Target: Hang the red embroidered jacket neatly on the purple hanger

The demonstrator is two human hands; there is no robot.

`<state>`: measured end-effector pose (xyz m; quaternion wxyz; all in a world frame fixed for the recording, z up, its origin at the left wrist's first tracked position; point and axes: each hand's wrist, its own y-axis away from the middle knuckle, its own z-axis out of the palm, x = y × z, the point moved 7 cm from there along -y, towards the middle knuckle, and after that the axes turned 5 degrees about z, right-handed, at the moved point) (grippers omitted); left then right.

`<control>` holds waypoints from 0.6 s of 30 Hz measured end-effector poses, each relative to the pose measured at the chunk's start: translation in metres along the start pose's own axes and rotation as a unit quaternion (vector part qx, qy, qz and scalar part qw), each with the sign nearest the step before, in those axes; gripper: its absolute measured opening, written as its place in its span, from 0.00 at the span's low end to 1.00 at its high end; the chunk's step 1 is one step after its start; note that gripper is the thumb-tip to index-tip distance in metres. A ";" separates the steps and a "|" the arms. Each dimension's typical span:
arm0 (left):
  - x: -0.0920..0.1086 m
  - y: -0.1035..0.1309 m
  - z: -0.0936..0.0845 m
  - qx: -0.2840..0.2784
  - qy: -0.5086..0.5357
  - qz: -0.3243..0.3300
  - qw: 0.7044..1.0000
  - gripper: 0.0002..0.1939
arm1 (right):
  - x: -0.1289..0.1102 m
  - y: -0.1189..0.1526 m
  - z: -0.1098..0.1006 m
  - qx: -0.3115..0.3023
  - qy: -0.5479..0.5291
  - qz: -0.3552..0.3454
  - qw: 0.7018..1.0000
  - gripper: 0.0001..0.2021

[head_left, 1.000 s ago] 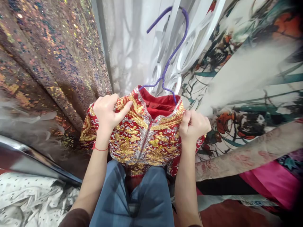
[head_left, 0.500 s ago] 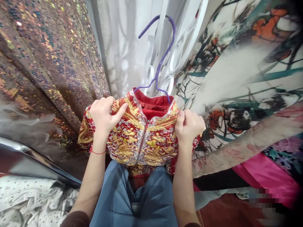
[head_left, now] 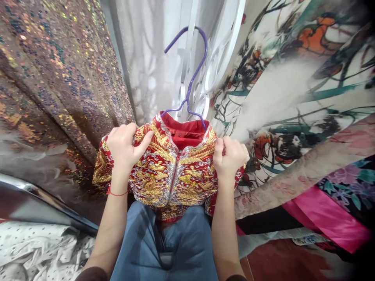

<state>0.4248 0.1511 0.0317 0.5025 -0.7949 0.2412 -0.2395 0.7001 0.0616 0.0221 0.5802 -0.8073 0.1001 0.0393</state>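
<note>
A red jacket (head_left: pixel 172 171) with gold and silver embroidery and a front zip is spread out before me. Inside its collar sits a purple clothes hanger (head_left: pixel 190 82), whose hook rises above the neck opening; the hanger's arms are hidden in the shoulders. My left hand (head_left: pixel 125 148) is closed on the jacket's shoulder at left, thumb lying over the front. At the other shoulder, my right hand (head_left: pixel 230 158) grips the cloth with curled fingers. The jacket's lower hem lies near the blue trousers (head_left: pixel 166 238).
Sequined fabric (head_left: pixel 67 66) hangs at left, beside a pale curtain (head_left: pixel 149 54). Behind the hook stands a white scrollwork frame (head_left: pixel 216 58). Floral cloth (head_left: pixel 287 117) hangs at right, above bright pink fabric (head_left: pixel 331 222). Spotted white cloth (head_left: pixel 35 242) lies at lower left.
The hanger's hook and the jacket's collar appear slightly lower and further left in view. Both hands keep hold of the shoulders.
</note>
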 end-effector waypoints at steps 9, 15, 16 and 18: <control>-0.004 0.002 0.006 0.000 0.010 -0.012 1.000 0.23 | 0.003 0.001 0.004 0.000 0.000 -0.001 1.000 0.23; 0.001 -0.009 0.004 -0.001 0.043 -0.023 0.999 0.16 | 0.005 0.001 0.009 0.018 -0.035 0.049 0.998 0.19; 0.006 -0.011 0.001 0.001 0.067 -0.018 0.998 0.14 | 0.000 0.006 -0.002 0.067 -0.034 0.075 0.994 0.17; 0.021 -0.012 -0.006 0.019 0.109 -0.003 0.994 0.16 | -0.017 0.025 -0.025 0.158 -0.038 0.129 0.978 0.14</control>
